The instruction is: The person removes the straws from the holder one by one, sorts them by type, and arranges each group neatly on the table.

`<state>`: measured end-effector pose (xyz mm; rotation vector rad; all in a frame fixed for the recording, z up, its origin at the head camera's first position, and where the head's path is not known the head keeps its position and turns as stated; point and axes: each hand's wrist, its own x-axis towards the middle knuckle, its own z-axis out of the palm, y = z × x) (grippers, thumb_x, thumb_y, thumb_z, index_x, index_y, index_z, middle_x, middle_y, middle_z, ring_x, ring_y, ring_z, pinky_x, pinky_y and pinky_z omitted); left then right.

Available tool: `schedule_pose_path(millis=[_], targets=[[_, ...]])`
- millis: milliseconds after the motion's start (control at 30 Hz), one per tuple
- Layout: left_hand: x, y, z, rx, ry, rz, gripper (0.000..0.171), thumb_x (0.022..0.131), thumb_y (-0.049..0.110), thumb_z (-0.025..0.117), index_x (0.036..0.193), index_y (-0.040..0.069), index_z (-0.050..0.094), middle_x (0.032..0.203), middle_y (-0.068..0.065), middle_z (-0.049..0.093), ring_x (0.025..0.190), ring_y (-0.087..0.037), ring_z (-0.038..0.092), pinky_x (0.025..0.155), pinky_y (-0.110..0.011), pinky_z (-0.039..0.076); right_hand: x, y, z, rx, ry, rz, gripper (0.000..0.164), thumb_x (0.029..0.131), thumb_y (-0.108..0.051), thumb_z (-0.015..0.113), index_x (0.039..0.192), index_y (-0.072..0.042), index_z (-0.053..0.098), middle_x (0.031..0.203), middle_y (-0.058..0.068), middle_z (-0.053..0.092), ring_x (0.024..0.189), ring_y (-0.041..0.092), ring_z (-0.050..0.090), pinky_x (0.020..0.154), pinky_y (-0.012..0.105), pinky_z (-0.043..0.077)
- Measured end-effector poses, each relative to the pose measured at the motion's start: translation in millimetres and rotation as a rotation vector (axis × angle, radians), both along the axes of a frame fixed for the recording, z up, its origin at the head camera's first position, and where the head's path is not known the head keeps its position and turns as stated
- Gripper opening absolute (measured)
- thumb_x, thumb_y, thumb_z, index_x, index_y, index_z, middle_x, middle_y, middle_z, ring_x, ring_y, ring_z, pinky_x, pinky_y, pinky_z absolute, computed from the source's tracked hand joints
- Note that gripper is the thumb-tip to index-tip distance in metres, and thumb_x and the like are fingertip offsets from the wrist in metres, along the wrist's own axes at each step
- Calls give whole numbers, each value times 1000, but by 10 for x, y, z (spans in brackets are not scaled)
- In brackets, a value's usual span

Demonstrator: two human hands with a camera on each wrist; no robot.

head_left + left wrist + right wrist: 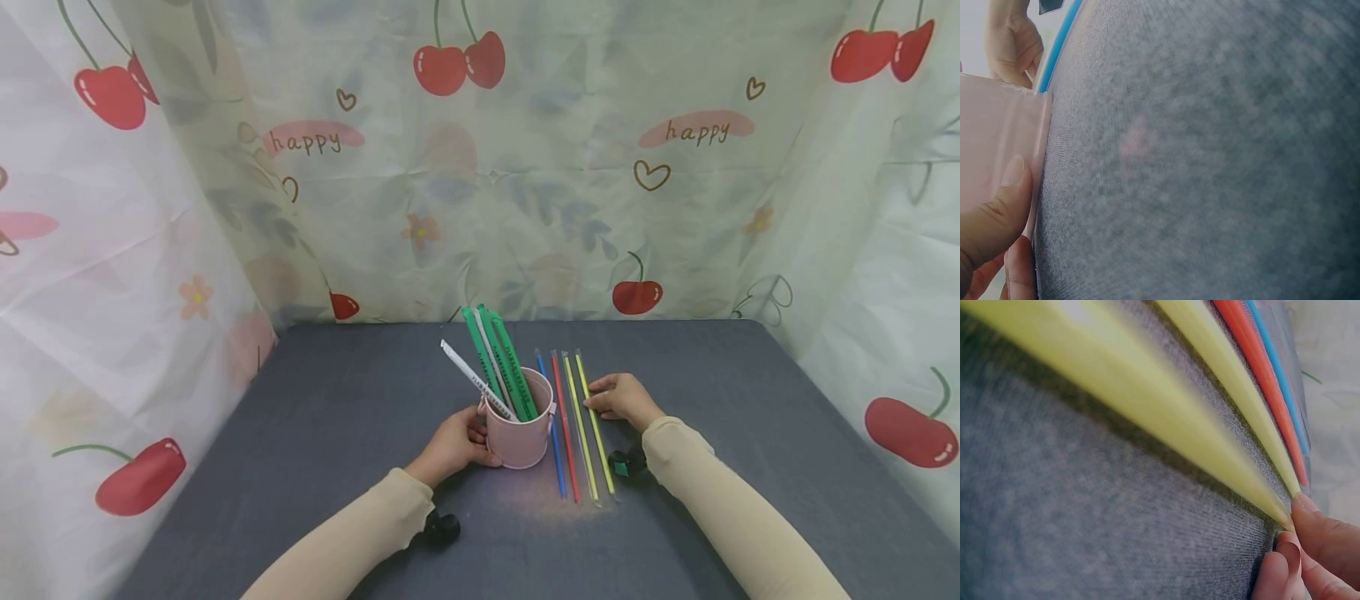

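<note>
On the dark table my left hand [453, 443] holds a pink cup [517, 450] from its left side. In the left wrist view the thumb [1007, 206] lies against the cup's wall, with fingers near its edge. Several long green wrapped sticks [510, 367] and white ones [474, 375] lean in the cup. To its right lie thin straw-like sticks in clear sleeves: a blue one [558, 467], a red one [569, 450] and two yellow ones. My right hand [624, 400] pinches the rightmost yellow stick [1122, 394] toward its far end.
The dark cloth-covered table [360, 392] runs back to a hanging curtain [487, 208] printed with cherries. More of this curtain stands at both sides. A black wrist device [442, 529] sits at the left sleeve and another [626, 462] at the right.
</note>
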<state>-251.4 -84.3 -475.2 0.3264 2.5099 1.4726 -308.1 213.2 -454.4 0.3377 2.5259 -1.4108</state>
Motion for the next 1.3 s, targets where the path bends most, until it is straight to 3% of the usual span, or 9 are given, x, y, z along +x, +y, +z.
schedule_pose_path(millis=[667, 1000, 1300], targets=[[3, -1, -3, -3, -1, -1, 57, 65, 7, 89, 113, 4, 57, 97, -8, 62, 84, -17, 59, 72, -32, 53, 17, 1, -1, -15, -10, -4, 40, 84, -7, 74, 120, 4, 60, 108, 16, 63, 72, 11, 63, 65, 26, 56], [-3, -2, 5, -10, 1, -12, 61, 65, 6, 89, 117, 3, 57, 98, -9, 63, 84, -17, 59, 73, -32, 54, 13, 6, -7, -39, -12, 10, 42, 84, -7, 75, 121, 4, 58, 99, 13, 65, 73, 10, 64, 65, 28, 56], [3, -7, 16, 5, 2, -17, 61, 66, 6, 88, 118, 2, 57, 97, -9, 62, 84, -17, 59, 72, -32, 54, 23, 5, 7, -41, -17, 16, 42, 84, -9, 75, 121, 4, 58, 106, 16, 63, 74, 12, 63, 67, 29, 56]])
